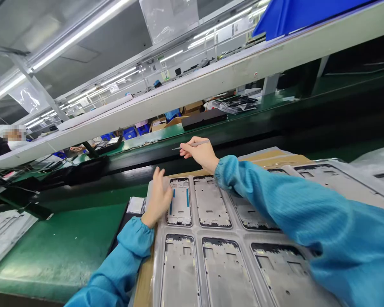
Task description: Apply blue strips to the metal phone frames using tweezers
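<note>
My right hand (200,152) is closed in a pen-like grip on a slim pointed metal tool (196,144), held above the tray's far edge with its tip toward the left. Whether it is tweezers or a pick I cannot tell. My left hand (159,198) lies over the tray's far left corner, fingers stretched out, beside a phone frame (181,204) with blue strips on it. More grey phone frames (211,201) sit in the pockets of the clear plastic tray (196,231). My right sleeve hides part of the far row.
Cardboard (144,277) lies under the tray. To the left is a green bench top (80,243). A dark conveyor belt (137,170) runs beyond the tray, below a white shelf (224,76) bearing a blue bin (301,17). Another person (16,138) is at the far left.
</note>
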`<control>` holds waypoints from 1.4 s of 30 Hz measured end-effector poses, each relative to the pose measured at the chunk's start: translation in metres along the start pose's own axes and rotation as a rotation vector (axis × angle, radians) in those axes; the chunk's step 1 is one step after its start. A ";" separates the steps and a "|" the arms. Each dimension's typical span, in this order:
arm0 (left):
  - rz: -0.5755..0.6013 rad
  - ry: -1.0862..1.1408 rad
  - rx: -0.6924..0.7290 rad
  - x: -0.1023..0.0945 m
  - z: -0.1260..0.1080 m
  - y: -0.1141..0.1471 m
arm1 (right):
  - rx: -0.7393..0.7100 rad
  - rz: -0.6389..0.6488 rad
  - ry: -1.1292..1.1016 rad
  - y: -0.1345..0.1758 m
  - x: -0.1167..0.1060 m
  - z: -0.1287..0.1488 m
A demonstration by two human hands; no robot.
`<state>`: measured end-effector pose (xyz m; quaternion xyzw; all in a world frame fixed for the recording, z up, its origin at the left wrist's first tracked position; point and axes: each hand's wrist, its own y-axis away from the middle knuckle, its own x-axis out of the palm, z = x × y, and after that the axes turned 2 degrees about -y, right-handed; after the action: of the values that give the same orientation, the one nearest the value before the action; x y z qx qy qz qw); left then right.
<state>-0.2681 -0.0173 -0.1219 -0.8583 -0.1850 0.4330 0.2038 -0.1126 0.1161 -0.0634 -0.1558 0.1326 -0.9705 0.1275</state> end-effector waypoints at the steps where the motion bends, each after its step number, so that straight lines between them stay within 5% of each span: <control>1: -0.026 -0.018 0.012 -0.002 0.001 -0.003 | 0.002 0.038 0.011 0.007 -0.001 0.001; 11: 0.217 -0.122 0.041 0.009 0.026 -0.004 | 0.111 0.288 0.186 0.044 -0.009 -0.039; 42: 0.354 -0.437 0.168 0.001 0.010 0.001 | -0.078 0.340 0.451 0.047 -0.017 -0.044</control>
<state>-0.2751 -0.0159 -0.1284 -0.7437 -0.0355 0.6503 0.1509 -0.1022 0.0863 -0.1220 0.0836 0.2189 -0.9395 0.2497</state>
